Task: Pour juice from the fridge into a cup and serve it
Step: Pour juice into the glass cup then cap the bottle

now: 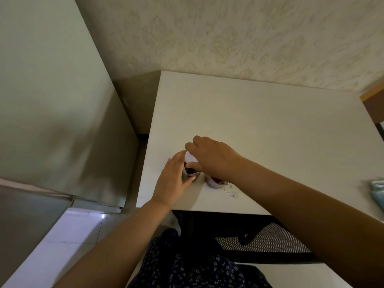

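Note:
A small juice container with dark red juice stands near the front left corner of the white table. My left hand lies against its left side, with the thumb wrapped round the front. From above, my right hand pinches the white lid on top of the container. Just to the right, partly hidden under my right wrist, stands a cup holding dark red juice.
The grey fridge fills the left side, close to the table's edge. A small clear glass object lies beside the cup. A pale blue cloth sits at the table's right edge. A mesh-seat chair stands under the table.

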